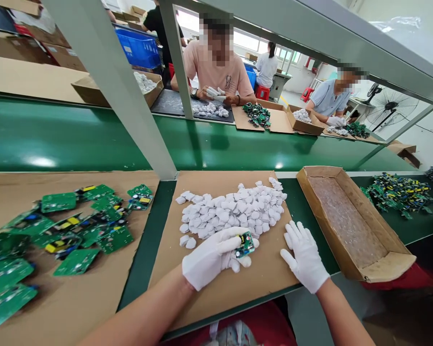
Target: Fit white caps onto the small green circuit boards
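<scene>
Head view: gloved left hand [216, 257] gripping small green circuit board [247, 244], near side of white pieces [231, 211]; gloved right hand [305, 254] outstretched, palm down, at right edge of cardboard sheet [265, 274].

Blue crate [139, 49] back left beyond green belt [75, 134], pink-shirted co-worker [218, 74] across it, fan [391, 105] back right.

I'm looking in on a factory assembly workshop: a long green belt [75, 132] runs crosswise, workers [220, 77] handle small parts beyond it, a blue crate [139, 48] farther back, and circuit boards [76, 262] and white pieces [231, 211] lie heaped on cardboard [82, 305] on its near side.
</scene>
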Demonstrator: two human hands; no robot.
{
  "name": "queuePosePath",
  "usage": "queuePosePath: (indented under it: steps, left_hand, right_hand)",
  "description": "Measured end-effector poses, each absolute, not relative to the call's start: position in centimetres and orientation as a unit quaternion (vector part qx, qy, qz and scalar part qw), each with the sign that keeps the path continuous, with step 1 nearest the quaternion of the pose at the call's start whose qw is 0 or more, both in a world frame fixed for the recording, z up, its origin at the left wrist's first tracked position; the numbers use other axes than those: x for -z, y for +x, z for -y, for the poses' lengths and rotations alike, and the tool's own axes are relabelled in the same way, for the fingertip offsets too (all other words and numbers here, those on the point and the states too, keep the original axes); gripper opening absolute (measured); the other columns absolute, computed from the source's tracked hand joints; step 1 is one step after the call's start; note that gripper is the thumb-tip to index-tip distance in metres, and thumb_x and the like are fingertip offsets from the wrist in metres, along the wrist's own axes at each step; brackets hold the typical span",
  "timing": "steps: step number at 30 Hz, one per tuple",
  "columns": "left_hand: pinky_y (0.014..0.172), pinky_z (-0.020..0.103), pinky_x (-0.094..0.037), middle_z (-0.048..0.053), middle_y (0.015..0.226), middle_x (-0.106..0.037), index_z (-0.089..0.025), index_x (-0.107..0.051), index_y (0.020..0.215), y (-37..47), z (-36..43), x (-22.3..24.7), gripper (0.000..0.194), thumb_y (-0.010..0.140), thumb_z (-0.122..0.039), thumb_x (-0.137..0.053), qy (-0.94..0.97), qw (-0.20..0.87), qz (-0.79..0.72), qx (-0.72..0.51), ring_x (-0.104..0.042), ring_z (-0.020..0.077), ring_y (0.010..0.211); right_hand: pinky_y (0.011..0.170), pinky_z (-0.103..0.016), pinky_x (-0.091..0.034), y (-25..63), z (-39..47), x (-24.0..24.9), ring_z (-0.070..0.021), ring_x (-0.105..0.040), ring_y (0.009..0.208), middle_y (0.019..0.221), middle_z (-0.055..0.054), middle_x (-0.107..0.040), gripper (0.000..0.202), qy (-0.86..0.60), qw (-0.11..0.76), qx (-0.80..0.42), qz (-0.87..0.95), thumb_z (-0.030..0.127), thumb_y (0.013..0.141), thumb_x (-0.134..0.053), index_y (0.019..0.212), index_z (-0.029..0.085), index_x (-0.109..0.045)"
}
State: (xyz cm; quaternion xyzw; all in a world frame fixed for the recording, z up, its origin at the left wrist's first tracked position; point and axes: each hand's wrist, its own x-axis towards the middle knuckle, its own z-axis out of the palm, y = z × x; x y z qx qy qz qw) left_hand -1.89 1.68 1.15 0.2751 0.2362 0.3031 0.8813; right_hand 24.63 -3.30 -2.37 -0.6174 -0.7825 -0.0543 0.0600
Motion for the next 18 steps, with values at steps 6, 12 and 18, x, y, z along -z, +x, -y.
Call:
queuePosePath:
  steps: [6, 12, 18]
  left_hand:
    - [0.052, 0.020, -0.049, 0.010, 0.092, -0.064, -0.016, -0.056, 0.099, -1.6, -1.4, -1.3, 0.021, 0.080, -0.024, -0.058, 0.248, 0.881, -0.242, -0.320, -0.065, 0.0159, 0.067]
    - [0.038, 0.017, -0.037, 0.014, 0.095, -0.063, -0.014, -0.056, 0.108, -1.5, -1.5, -1.1, 0.034, 0.082, -0.035, -0.055, 0.274, 0.862, -0.269, -0.331, -0.060, 0.0114, 0.054]
    - [0.041, 0.016, -0.038, 0.014, 0.102, -0.062, -0.013, -0.060, 0.097, -1.6, -1.6, -1.3, 0.025, 0.078, -0.031, -0.060, 0.286, 0.866, -0.252, -0.325, -0.060, 0.0098, 0.053]
  right_hand:
    - [0.078, -0.038, -0.046, 26.1, 2.2, 2.3, -0.0237, -0.059, 0.086, 0.096, -0.011, -0.065, 0.035, -0.668, 0.202, 0.008, 0.716, 0.027, 0.087, -0.047, 0.120, 0.018, -0.057]
    - [0.077, -0.033, -0.046, 27.6, -2.8, 2.0, -0.0187, -0.059, 0.077, 0.092, -0.008, -0.065, 0.035, -0.724, 0.379, -0.089, 0.570, 0.039, 0.079, -0.057, 0.106, 0.017, -0.062]
    - [0.061, -0.029, -0.048, 28.3, -4.3, 1.1, -0.0175, -0.061, 0.069, 0.083, -0.007, -0.068, 0.035, -0.714, 0.420, -0.160, 0.537, 0.048, 0.077, -0.056, 0.091, 0.017, -0.065]
